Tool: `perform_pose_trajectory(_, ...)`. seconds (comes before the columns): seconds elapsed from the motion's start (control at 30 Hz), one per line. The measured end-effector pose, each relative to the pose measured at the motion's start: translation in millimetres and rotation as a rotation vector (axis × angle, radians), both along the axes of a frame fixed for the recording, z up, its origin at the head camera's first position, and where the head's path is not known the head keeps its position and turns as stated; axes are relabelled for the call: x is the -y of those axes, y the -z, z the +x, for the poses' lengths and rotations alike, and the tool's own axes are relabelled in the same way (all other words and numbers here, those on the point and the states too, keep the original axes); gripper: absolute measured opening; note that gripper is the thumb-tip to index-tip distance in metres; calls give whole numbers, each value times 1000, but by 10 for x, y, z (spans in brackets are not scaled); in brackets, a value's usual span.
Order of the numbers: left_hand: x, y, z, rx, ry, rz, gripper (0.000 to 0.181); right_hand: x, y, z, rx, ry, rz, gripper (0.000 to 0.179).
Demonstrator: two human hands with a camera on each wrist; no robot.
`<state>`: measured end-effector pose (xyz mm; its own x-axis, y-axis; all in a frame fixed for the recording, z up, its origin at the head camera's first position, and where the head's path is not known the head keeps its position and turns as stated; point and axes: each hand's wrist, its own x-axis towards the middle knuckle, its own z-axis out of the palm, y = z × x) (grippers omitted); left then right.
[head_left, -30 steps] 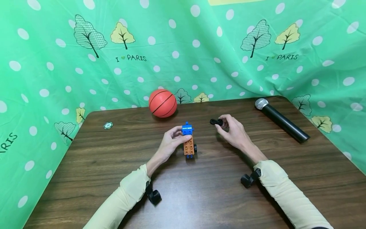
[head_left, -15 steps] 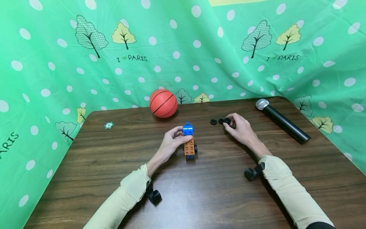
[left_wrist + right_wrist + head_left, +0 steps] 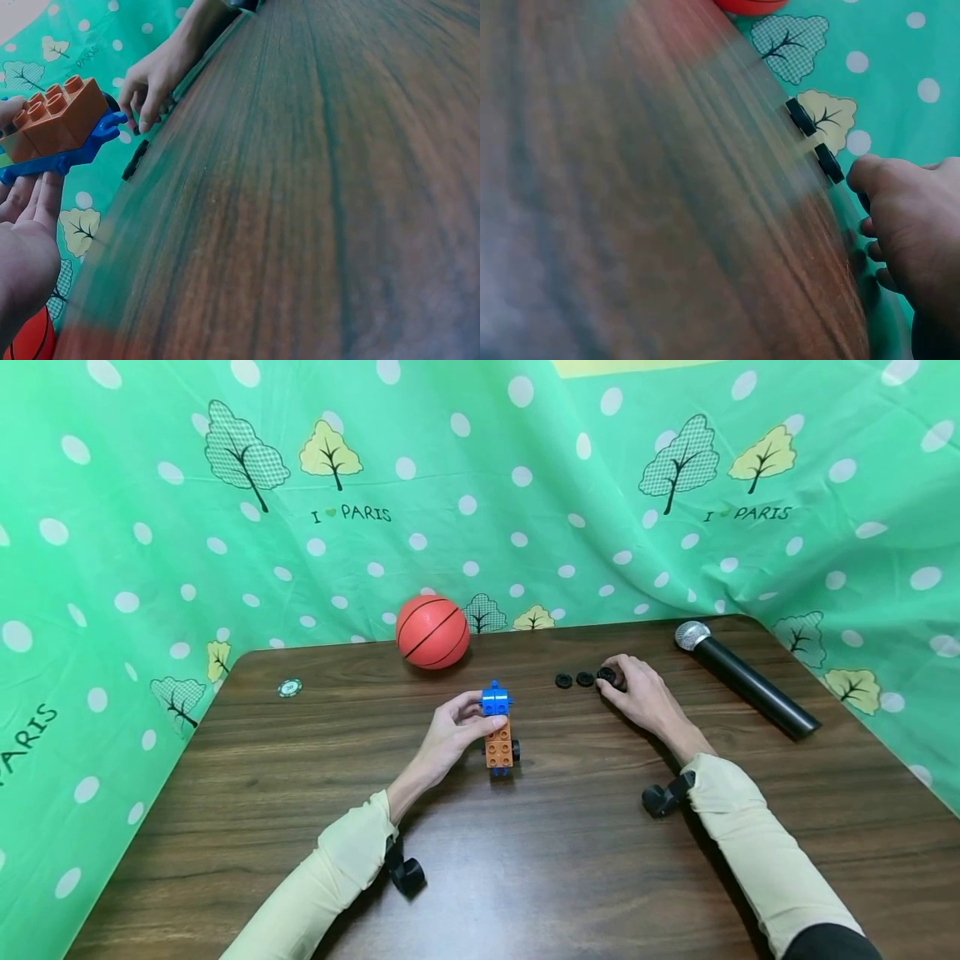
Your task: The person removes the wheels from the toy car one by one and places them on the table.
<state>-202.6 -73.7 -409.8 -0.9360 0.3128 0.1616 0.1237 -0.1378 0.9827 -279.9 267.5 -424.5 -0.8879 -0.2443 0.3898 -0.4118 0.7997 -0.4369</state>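
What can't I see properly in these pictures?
Toy: left wrist view, one end cut off by the left edge.
Ball: right wrist view, mostly cut off by the top edge.
Wheel in the right hand: right wrist view, mostly hidden by that hand.
Chip: head view, print too small.

The left arm [image 3: 322,872] reaches forward and inward, its left hand [image 3: 450,739] pinching with thumb above and fingers beneath. The right arm [image 3: 772,856] angles in from the opposite side; the right hand [image 3: 641,693], back upward, pinches between thumb and fingertips. Pale sleeves [image 3: 363,818] leave both wrists [image 3: 405,792] bare.
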Motion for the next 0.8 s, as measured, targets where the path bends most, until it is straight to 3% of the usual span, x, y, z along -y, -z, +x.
perform_pose_trajectory(0.3,1,-1,5,1,-4,-10,45,-19,-21,-47,31,-1,54,25)
perform_pose_trajectory(0.8,6,-11,8,-2,-5,-21,48,-31,-12,-76,113,5,36,35)
